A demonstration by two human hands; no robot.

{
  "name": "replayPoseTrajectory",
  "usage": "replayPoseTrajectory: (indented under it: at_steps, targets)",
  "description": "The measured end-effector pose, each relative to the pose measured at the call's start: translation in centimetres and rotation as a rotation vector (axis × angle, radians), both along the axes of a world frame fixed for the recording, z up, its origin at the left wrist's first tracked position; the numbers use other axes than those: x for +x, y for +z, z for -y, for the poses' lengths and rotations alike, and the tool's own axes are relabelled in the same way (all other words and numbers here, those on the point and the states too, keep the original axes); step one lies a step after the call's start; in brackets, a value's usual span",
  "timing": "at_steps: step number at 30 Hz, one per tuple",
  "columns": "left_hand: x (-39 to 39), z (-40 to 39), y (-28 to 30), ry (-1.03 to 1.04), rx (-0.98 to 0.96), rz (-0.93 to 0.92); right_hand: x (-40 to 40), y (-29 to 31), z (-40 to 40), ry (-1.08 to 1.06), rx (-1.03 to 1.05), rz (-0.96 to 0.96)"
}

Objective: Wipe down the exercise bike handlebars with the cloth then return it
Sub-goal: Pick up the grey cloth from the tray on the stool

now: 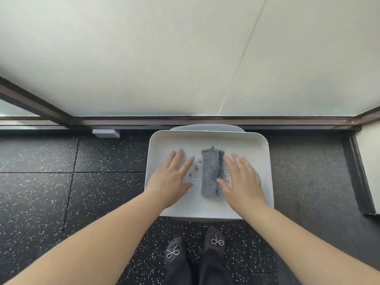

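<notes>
Folded grey cloth [212, 171] lying on a white tray [253, 145]; left hand [171, 178] and right hand [241, 178] flank it, fingers straight, grasping nothing.

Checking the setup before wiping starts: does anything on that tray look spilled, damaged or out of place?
Nothing stands out. The grey cloth lies neatly rolled on the white tray, no spill or damage visible. Both the left hand and right hand are flat and open beside it.
</notes>
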State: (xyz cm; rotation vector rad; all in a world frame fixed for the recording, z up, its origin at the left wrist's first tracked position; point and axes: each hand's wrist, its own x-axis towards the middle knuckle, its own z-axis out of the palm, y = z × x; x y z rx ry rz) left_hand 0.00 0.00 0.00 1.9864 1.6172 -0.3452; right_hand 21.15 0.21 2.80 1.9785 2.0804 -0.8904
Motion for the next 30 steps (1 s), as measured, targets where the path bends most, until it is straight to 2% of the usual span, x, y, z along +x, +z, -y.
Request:
replayPoseTrajectory:
  at_steps: [4, 9, 12, 15, 21, 30]
  targets:
    - [0.5, -0.2, -2.4, -0.016, 0.098, -0.064, -1.4, -2.7, 0.2, -0.065, 0.042, -0.017]
    - [0.2, 0.0, -3.8, -0.059, 0.152, -0.106, -3.4, -4.0, 0.0, -0.205, 0.188, -0.063]
    - [0.1, -0.1, -4.1, -0.050, 0.164, -0.075, -4.6, -4.7, -0.4, -0.198, 0.226, -0.070]
    - [0.1, -0.1, -3.8, -0.046, 0.175, -0.066, -5.1, -5.4, -0.5, -0.149, 0.249, 0.021]
    - [-0.2, -0.1, -3.7, -0.029, 0.134, -0.051, -5.1, -5.6, -0.8, -0.146, 0.199, -0.002]
    - [-0.6, -0.4, 1.6, -0.051, 0.018, -0.067, -3.1, -1.6, -2.2, -0.305, 0.012, -0.299]
